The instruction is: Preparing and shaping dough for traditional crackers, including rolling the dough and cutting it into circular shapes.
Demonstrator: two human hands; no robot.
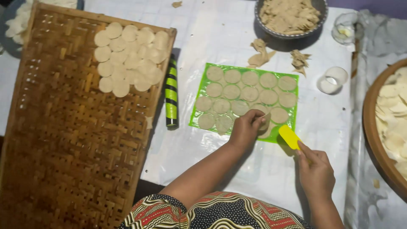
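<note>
A large woven bamboo tray (72, 140) is filling the left half of the frame, and a cluster of pale dough rounds (129, 57) is lying overlapped at its upper right corner. A white plastic-covered table (263, 169) is carrying everything else. At the right edge, a round wooden tray (373, 140) is holding more pale rounds. At the top centre, a metal bowl (318, 8) is holding dough scraps. In the middle, a green sheet (199, 108) is lying flat with rows of cut dough circles (250, 94) on it. A green-and-black striped roller (171, 93) is lying between the bamboo tray and the green sheet. A clear glass (333, 79) is lying to the right of the sheet.

The left hand (246, 129) is resting at the sheet's lower edge, its fingers pinching the rim of one dough circle (266, 123) and lifting it off the sheet. The right hand (314, 169), lower right of centre, is closing around the handle of a yellow scraper (289, 136), whose blade is pointing up-left, just beside the lifted circle.
</note>
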